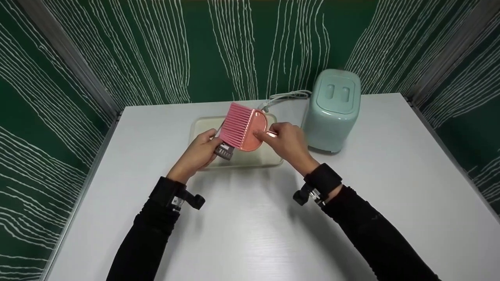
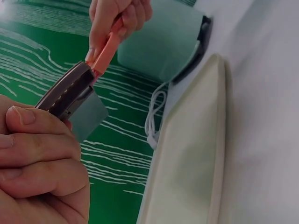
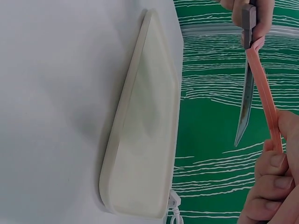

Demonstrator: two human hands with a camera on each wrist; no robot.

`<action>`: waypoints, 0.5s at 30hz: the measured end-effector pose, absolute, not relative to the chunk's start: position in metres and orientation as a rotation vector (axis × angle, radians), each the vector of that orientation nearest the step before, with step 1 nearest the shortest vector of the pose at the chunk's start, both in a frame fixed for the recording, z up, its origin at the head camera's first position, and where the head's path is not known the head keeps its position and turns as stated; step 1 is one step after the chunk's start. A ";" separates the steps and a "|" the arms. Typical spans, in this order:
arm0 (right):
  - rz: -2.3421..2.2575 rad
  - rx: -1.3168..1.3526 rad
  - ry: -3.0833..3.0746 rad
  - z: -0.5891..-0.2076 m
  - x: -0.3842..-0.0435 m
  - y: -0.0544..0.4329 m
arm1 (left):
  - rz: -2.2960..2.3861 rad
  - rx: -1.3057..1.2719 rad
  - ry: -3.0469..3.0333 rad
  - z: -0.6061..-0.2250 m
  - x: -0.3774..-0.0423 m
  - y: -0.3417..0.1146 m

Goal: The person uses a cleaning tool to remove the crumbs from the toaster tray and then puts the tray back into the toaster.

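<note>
My right hand pinches the half-round coral handle of a brush between thumb and fingers. The brush's pink bristles point toward my left hand. That hand grips a bench scraper with a dark grey handle and a flat metal blade. In the right wrist view the scraper's blade shows beside the coral brush, and the bristle ends lie right at the left fingers. The left wrist view has the scraper's handle overlapping the brush's end. Both tools are held above a cream tray.
A mint green toaster with a lid stands right of the tray. Its white cord lies behind the tray along the table's back edge. The white table is bordered by green walls with white streaks.
</note>
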State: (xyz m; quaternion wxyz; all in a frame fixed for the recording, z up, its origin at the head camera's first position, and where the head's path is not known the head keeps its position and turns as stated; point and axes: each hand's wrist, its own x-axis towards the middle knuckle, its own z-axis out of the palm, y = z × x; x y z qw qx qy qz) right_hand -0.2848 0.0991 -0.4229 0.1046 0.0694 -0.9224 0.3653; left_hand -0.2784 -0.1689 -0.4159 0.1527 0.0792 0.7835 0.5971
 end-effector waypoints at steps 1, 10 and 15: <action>1.085 0.205 -2.722 -0.424 -0.285 0.099 | 1.706 0.227 2.247 -0.416 -0.278 -0.169; 1.093 0.238 -2.720 -0.430 -0.287 0.093 | 1.646 0.298 2.163 -0.416 -0.275 -0.179; 1.053 0.235 -2.725 -0.429 -0.285 0.096 | 1.666 0.329 2.111 -0.418 -0.279 -0.175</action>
